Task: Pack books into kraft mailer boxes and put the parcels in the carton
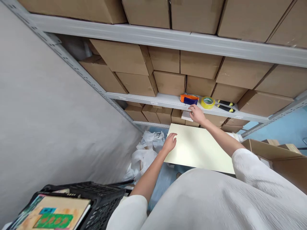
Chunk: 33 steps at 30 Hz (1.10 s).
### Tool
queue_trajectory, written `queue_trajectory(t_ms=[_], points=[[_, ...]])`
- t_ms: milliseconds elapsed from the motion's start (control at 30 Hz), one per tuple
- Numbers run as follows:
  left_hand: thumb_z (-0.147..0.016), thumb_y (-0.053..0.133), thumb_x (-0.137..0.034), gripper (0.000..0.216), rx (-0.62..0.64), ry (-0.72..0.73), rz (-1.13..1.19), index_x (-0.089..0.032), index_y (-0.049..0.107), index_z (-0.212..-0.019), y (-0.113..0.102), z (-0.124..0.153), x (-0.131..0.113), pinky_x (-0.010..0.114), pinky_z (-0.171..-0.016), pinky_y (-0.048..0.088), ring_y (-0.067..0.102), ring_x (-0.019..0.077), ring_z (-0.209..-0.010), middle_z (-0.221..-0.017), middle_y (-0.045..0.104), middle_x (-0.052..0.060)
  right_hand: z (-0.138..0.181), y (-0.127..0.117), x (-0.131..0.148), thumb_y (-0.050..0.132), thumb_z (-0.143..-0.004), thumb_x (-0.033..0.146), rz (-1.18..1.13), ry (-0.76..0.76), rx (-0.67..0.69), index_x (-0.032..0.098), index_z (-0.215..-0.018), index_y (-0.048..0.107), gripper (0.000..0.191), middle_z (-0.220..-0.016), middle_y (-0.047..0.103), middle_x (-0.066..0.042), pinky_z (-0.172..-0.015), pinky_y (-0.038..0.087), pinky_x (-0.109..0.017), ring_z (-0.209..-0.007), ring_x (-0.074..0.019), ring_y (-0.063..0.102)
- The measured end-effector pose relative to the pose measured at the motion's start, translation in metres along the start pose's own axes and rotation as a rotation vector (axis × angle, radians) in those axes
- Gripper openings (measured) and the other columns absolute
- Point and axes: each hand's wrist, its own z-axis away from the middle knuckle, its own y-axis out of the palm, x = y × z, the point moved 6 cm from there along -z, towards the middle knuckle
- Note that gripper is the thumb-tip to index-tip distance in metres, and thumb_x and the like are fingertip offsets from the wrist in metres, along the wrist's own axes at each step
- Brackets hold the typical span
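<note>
My right hand is at the front edge of the middle shelf, its fingers pinched on a small white card that hangs just below the edge. Close behind these fingers lies an orange and dark blue tape dispenser. A roll of yellow tape sits to its right. My left hand hovers at the left side of a pale cream tabletop, fingers loosely curved and apart with nothing in them. Whether it touches the surface I cannot tell.
Two black and yellow utility knives lie on the shelf. Cardboard boxes fill the rack. White wrapping scraps cover the floor at left. A black crate with books stands lower left, an open carton at right.
</note>
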Motion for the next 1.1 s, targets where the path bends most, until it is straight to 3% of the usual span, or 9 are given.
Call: queue_trajectory(t_ms=[233,533,733,1100], points=[[-0.099,0.052,-0.017,0.053,-0.153,-0.173,0.018,-0.023,0.054,-0.151,-0.003,0.042,-0.019,0.048,-0.116,0.053,0.068,0.0264,-0.13,-0.139,0.07,0.013,0.063,0.05,0.024,0.05,-0.106,0.022,-0.08,-0.065,0.226,0.021,-0.132,0.071,0.034,-0.14,0.066,-0.013,-0.103,0.052,-0.039,-0.124,-0.029,0.063],[-0.101,0.052,-0.022,0.051,-0.323,-0.396,0.002,-0.022,0.054,-0.152,0.018,0.172,-0.043,0.047,-0.114,0.055,0.069,0.0259,-0.127,-0.14,0.069,0.014,0.15,0.103,0.081,0.049,-0.106,0.02,-0.185,-0.272,0.494,0.021,-0.132,0.071,0.034,-0.14,0.067,-0.011,-0.105,0.05,-0.035,-0.123,-0.0251,0.066],[-0.101,0.052,-0.022,0.049,-0.474,-0.499,-0.058,-0.022,0.057,-0.149,0.001,0.264,-0.055,0.049,-0.116,0.053,0.067,0.027,-0.128,-0.14,0.069,0.013,0.179,0.111,0.153,0.05,-0.106,0.019,-0.214,-0.456,0.54,0.021,-0.129,0.072,0.032,-0.139,0.068,-0.011,-0.105,0.05,-0.033,-0.125,-0.0245,0.066],[-0.101,0.053,-0.02,0.045,-0.686,-0.623,-0.115,-0.02,0.059,-0.145,-0.056,0.424,-0.072,0.048,-0.117,0.052,0.067,0.0276,-0.13,-0.14,0.069,0.014,0.24,0.109,0.322,0.054,-0.105,0.02,-0.273,-0.755,0.551,0.021,-0.129,0.073,0.031,-0.138,0.069,-0.011,-0.106,0.05,-0.033,-0.121,-0.0237,0.066]])
